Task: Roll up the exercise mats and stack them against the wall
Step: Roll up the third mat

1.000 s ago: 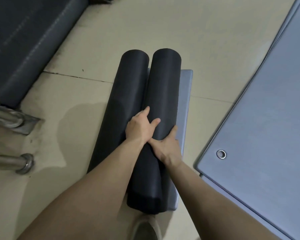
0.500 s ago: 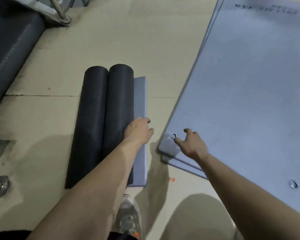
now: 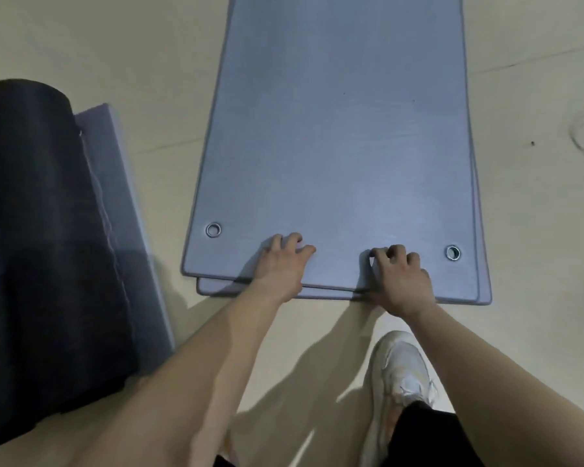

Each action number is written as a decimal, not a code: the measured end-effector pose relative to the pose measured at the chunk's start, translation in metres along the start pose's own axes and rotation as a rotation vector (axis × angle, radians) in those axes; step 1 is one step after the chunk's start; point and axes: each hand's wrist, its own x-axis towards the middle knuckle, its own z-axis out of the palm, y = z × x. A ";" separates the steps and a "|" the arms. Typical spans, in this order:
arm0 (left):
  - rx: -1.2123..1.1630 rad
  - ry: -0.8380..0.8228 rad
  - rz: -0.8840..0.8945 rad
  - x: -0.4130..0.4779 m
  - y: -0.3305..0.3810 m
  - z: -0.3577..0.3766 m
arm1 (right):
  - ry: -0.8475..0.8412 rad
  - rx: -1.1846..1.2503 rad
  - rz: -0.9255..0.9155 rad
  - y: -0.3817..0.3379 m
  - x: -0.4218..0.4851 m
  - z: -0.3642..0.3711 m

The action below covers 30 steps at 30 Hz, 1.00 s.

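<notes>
Where it lies flat on the pale tiled floor, the blue-grey foam exercise mat, metal eyelets in its near corners, rests on a second matching mat whose edge peeks out beneath. The left hand and right hand grip its near short edge, fingers curled on top, thumbs hidden. Floor shows along both long sides, with a dark rolled mat to the left.

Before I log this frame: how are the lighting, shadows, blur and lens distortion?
Head view: dim, even light, soft arm shadows on the floor. Head view: the rolled dark mat at left is smeared and almost textureless, while the flat grey mat and its eyelets are crisp. Head view: the wide lens slightly bows that mat's long edges; faint sheen, no hard glare.
</notes>
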 end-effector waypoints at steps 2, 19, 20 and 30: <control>0.067 0.040 0.002 0.007 -0.005 0.006 | 0.057 -0.071 -0.060 0.006 0.001 0.006; -0.151 0.354 -0.061 -0.013 -0.036 -0.074 | 0.404 0.008 -0.088 0.018 0.023 -0.100; -0.085 0.338 -0.064 -0.006 -0.035 -0.082 | 0.384 0.004 -0.068 0.018 0.031 -0.105; 0.159 0.613 -0.130 0.082 -0.034 -0.067 | 0.695 -0.105 -0.140 0.008 0.096 -0.065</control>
